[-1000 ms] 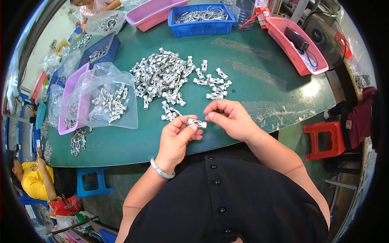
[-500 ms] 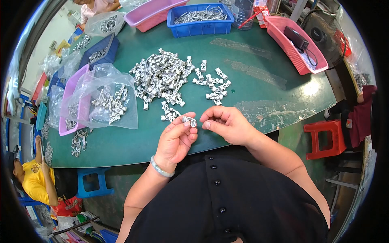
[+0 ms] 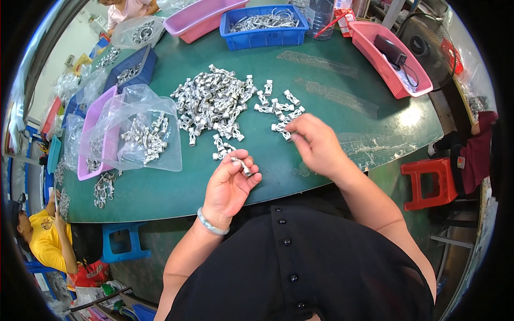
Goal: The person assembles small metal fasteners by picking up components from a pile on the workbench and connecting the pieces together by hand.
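My left hand [image 3: 231, 184] pinches a small silver metal fitting [image 3: 245, 168] between thumb and fingers, near the table's front edge. A pale bangle [image 3: 211, 223] circles that wrist. My right hand [image 3: 320, 147] reaches over the table, thumb and forefinger a little apart beside the nearest fitting [image 3: 279, 128] of a small loose group; the fingertips partly cover it, and contact is hard to judge. Left of this group lies a large heap of similar fittings [image 3: 211, 99]. A few more fittings [image 3: 220, 145] rest just beyond my left hand.
On the green table [image 3: 257, 69] stand a blue bin [image 3: 262, 40] of metal rings, pink baskets [image 3: 391, 72] and a clear bag [image 3: 166, 144] of fittings by a purple basket [image 3: 83, 166]. A red stool [image 3: 428, 182] and a fan [image 3: 423, 45] are right. Other people sit left and far left.
My right hand has moved away from the left, forward and right to the small group of fittings. The fitting in my left hand has turned, and its fingers have shifted around it.
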